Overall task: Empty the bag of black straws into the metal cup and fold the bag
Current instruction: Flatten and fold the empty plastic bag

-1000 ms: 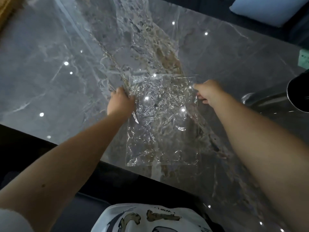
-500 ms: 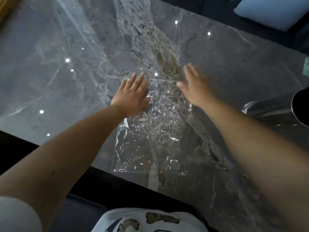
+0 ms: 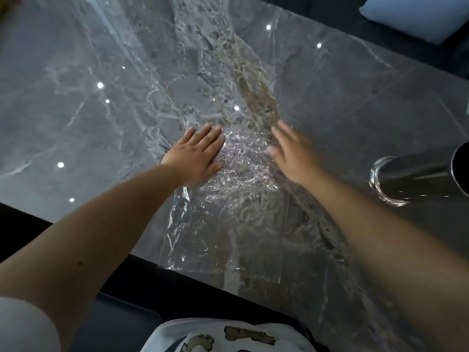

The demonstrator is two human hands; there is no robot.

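One clear plastic bag [image 3: 223,219] is lying flat and crinkled on the grey marble table [image 3: 76,97], its near edge reaching the table's front edge. Two hands are working on its far end. The left hand [image 3: 196,156] is pressing down palm-flat on the bag's far left corner, fingers straight and held together. The right hand [image 3: 291,153] is blurred, fingers extended and slightly spread over the bag's far right part; whether it is touching the plastic I cannot tell. One metal cup [image 3: 416,177] is standing well to the right, partly cut off by the frame. One pale blue cushion [image 3: 416,16] is lying beyond the table.
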